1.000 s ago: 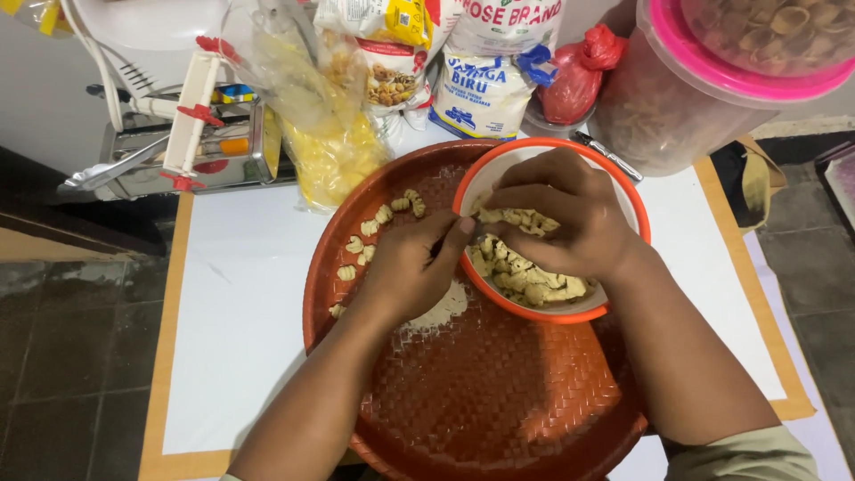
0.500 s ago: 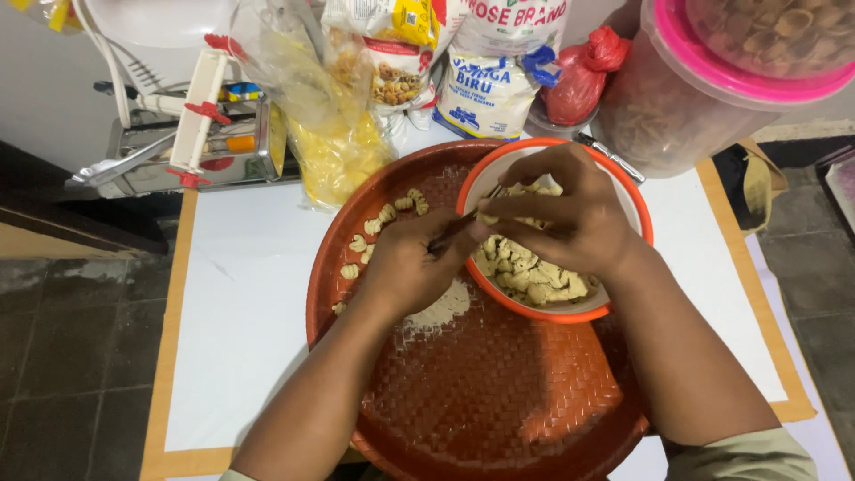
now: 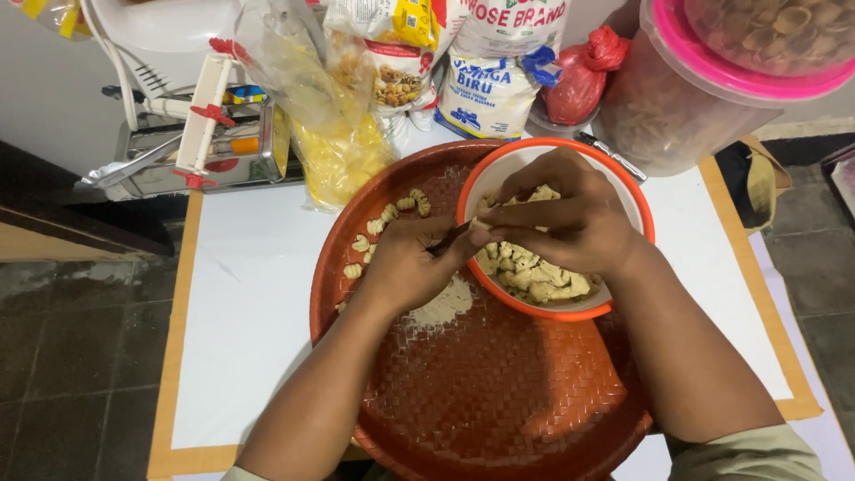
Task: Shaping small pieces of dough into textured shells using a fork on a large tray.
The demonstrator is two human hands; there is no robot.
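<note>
Counter: white sheet, tan border point(image 3: 249, 294), dark floor at 9 o'clock.
Tray: round red woven tray point(image 3: 499, 401), flour patch and small shaped pieces point(image 3: 387, 214) at 10 o'clock.
Bowl: orange-rimmed bowl point(image 3: 623, 191) at tray's 1 o'clock, dough chunks point(image 3: 534, 276) inside.
Left hand point(image 3: 410, 267): curled shut on thin dark tool point(image 3: 450, 239), probably a stick.
Right hand point(image 3: 561, 214): over bowl, fingers pinched at tool tip; held piece hidden.
Back: bags point(image 3: 490, 89), pink-lidded tub point(image 3: 677, 98) at 12–2 o'clock.

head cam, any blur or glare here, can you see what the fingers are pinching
Head view: sharp on the woven tray and orange bowl; soft even light, faint shadows, mild glare on the metal machine; the left hand and right hand meet at the rim, hiding whatever they pinch.
</note>
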